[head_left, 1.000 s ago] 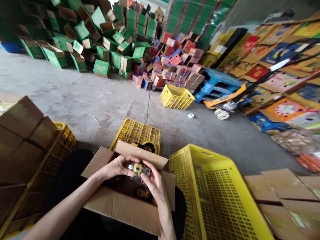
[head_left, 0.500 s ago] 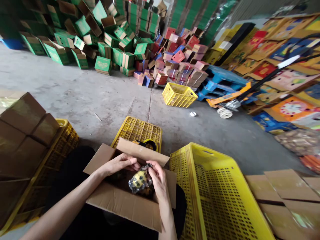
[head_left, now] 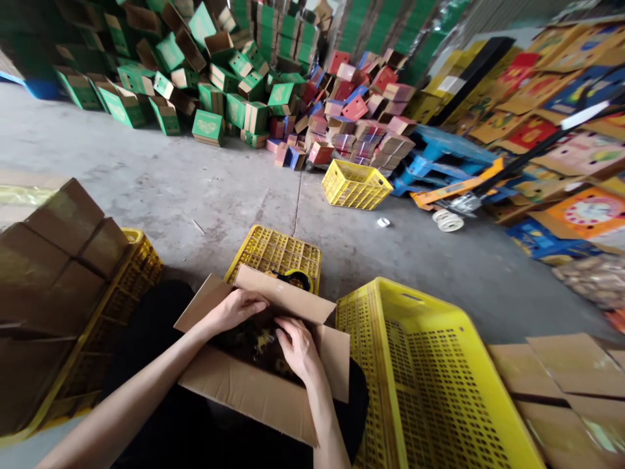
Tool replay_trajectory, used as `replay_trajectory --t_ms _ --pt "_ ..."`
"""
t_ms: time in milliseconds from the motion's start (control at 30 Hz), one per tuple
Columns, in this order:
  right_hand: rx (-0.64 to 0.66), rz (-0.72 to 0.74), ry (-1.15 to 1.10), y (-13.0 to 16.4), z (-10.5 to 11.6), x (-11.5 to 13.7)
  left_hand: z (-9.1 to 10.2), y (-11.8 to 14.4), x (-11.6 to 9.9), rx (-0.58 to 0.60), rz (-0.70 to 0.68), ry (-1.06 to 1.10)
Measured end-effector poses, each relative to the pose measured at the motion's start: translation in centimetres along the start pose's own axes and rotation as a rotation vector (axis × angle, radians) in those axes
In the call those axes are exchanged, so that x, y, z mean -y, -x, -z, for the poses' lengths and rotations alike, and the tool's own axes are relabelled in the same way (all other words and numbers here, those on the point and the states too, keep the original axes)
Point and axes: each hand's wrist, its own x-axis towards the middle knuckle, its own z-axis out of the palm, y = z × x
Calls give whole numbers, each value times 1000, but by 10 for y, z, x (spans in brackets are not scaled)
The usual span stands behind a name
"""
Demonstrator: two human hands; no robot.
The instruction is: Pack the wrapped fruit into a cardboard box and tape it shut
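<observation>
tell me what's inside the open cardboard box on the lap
Both hands, left and right, reach into the box. Between them show dark and yellow items, too shadowed to identify. Anything deeper is covered.

No readable text anywhere. Green boxes point(head_left: 209, 127) carry pale printed marks, too small to make out. Coloured cartons point(head_left: 583, 212) at right show what may be a clock-face graphic; any numerals on it are blurred.

concrete floor point(head_left: 205, 189), yellow crates point(head_left: 356, 184), box piles point(head_left: 234, 78)
</observation>
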Motion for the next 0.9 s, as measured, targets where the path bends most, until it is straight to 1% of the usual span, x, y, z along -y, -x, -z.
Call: replay_trajectory --t_ms 67,167,267,367,467,633,700,767,833,900 --pt "20 -2 5 -1 1 0 -1 2 9 7 -2 -148" --pt "37 -24 9 -4 2 3 -8 5 22 42 -8 -272" --pt "46 -50 13 -5 2 5 -18 6 31 71 -31 -365" --pt "53 -68 9 -5 2 6 -22 4 33 68 -47 -414" --pt "52 -83 -6 -3 1 4 -20 3 27 50 -77 -405" --pt "34 -116 -55 0 -2 -4 -3 4 2 -33 -143 -265" --pt "26 -138 -81 1 -3 -5 5 8 -7 -100 -146 -185" --pt "24 -155 -107 1 -1 -2 12 14 -14 -186 -120 -98" --pt "60 -185 -261 0 3 4 14 21 -20 -291 -58 84" --pt "142 -230 -547 0 11 11 13 28 -26 -373 22 353"
